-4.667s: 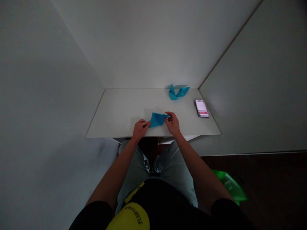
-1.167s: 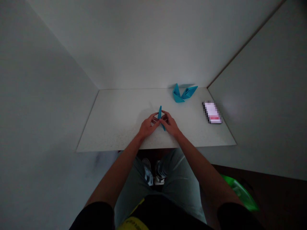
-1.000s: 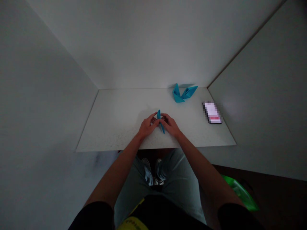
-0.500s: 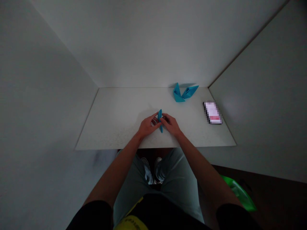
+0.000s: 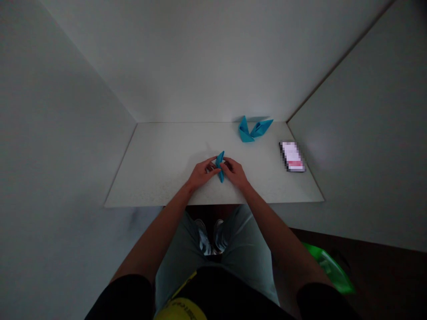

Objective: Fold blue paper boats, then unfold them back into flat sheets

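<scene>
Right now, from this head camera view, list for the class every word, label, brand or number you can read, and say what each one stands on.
Nothing can be quoted with certainty.
Yellow patch on the black top: dark lettering, upside down, too small and blurred to read.
Pixelated phone: its face is blocked out, so nothing is readable.
Blue folded paper: no text visible.

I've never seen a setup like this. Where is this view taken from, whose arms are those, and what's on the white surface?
There's no machine here. These are a person's own bare hands, seen from a single camera worn on their head and looking down. The left hand and right hand together hold a narrow folded blue paper. Also on the white table are a second blue paper fold, farther away, and what looks like a phone, blurred out.
</scene>
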The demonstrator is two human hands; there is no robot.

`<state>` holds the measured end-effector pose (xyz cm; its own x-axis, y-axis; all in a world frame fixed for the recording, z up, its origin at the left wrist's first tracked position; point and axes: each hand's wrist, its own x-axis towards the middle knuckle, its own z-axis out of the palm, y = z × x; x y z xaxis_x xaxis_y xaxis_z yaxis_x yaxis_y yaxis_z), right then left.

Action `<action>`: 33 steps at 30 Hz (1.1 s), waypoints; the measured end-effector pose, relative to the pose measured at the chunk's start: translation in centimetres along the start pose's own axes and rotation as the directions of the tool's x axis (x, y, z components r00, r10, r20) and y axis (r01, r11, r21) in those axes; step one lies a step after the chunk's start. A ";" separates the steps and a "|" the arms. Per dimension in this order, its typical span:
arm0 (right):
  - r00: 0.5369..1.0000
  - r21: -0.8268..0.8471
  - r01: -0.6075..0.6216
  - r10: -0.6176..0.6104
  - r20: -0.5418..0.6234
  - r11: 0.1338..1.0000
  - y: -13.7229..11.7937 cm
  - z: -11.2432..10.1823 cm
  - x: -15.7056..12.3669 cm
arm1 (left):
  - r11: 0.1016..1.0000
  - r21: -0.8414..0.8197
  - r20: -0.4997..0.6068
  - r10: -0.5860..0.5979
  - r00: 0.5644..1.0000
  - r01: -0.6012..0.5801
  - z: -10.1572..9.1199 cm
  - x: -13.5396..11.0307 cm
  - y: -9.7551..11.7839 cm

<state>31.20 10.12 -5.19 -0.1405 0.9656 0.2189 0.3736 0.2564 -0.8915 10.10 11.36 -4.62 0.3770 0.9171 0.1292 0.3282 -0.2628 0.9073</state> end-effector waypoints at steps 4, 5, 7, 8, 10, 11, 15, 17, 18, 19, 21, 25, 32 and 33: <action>1.000 -0.040 0.015 -0.016 -0.015 0.999 0.2 0.3 0.0 | 1.000 0.011 0.007 -0.007 1.000 0.007 -0.3 0.1 -0.2; 1.000 -0.052 0.017 -0.018 -0.022 0.999 0.2 0.3 0.0 | 1.000 0.012 0.003 -0.004 1.000 0.004 -0.3 0.2 -0.3; 0.999 -0.077 0.029 -0.031 -0.033 0.997 0.1 0.4 0.0 | 1.000 0.014 -0.003 0.001 1.000 -0.001 -0.2 0.2 -0.3; 0.998 -0.091 0.039 -0.042 -0.037 0.995 0.0 0.4 0.0 | 1.000 0.016 -0.009 0.002 1.000 -0.002 -0.2 0.2 -0.3; 0.997 -0.111 0.056 -0.061 -0.046 0.992 -0.1 0.4 0.0 | 1.000 0.022 -0.025 0.000 1.000 0.000 0.0 0.2 -0.2; 0.997 -0.116 0.058 -0.064 -0.050 0.992 -0.1 0.4 -0.1 | 1.000 0.025 -0.037 -0.002 0.999 0.003 0.1 0.2 -0.1; 0.997 -0.119 0.032 -0.040 -0.064 0.992 0.2 0.6 0.0 | 0.999 0.016 -0.077 -0.026 0.997 0.027 0.4 0.3 -0.1; 0.997 -0.127 0.024 -0.032 -0.067 0.992 0.3 0.6 0.1 | 0.999 0.020 -0.096 -0.034 0.995 0.036 0.5 0.3 -0.1; 0.997 -0.134 0.026 -0.035 -0.063 0.991 0.3 0.6 0.2 | 0.999 0.028 -0.100 -0.035 0.994 0.038 0.6 0.2 -0.1; 0.998 -0.140 0.032 -0.040 -0.055 0.990 0.2 0.5 0.2 | 0.998 0.040 -0.100 -0.034 0.994 0.039 0.7 0.2 -0.1; 0.998 -0.150 0.049 -0.054 -0.030 0.987 0.0 0.2 0.2 | 0.997 0.075 -0.098 -0.023 0.995 0.030 1.0 0.0 0.0; 0.997 -0.138 0.067 -0.062 0.039 0.988 -0.8 -0.5 -0.4 | 0.988 0.151 -0.126 0.044 0.991 -0.025 1.7 -0.7 0.2; 0.994 -0.146 0.051 -0.036 0.104 0.988 -1.5 -1.1 -2.3 | 0.986 0.160 -0.113 0.063 0.992 -0.045 2.3 -2.3 0.9; 0.994 -0.151 0.056 -0.041 0.102 0.987 -1.7 -1.1 -2.6 | 0.987 0.157 -0.115 0.061 0.991 -0.043 2.4 -2.6 1.1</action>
<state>31.94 7.26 -3.84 -0.2482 0.9449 0.2134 0.4994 0.3135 -0.8077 11.58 8.00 -4.95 0.2944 0.9276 0.2299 0.4439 -0.3457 0.8267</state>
